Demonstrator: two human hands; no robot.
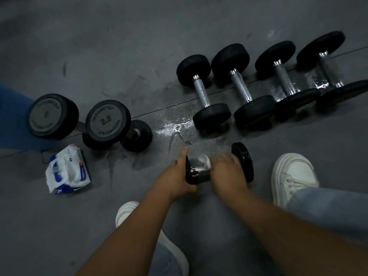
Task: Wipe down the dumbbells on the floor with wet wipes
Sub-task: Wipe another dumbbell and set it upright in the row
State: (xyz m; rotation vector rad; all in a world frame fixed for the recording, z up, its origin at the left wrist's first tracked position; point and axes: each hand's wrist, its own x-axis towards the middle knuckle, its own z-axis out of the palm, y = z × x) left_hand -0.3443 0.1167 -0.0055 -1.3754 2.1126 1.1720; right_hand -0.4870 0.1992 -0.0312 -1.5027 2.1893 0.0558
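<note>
A small black dumbbell [242, 161] with a chrome handle lies on the grey floor just ahead of my feet. My left hand [177, 176] grips its left head, index finger stretched forward. My right hand [229, 172] is wrapped over the handle and presses a white wet wipe [205, 160] against it; the hand is blurred. Several black dumbbells [203, 92] lie side by side in a row at the upper right. Two more dumbbells [108, 118], one marked 2.5, lie at the left.
An opened blue and white pack of wet wipes [67, 170] lies on the floor at the left. A wet patch [175, 128] glistens between the dumbbell groups. My white shoes [292, 176] flank my arms. Blue cloth [12, 116] shows at the far left edge.
</note>
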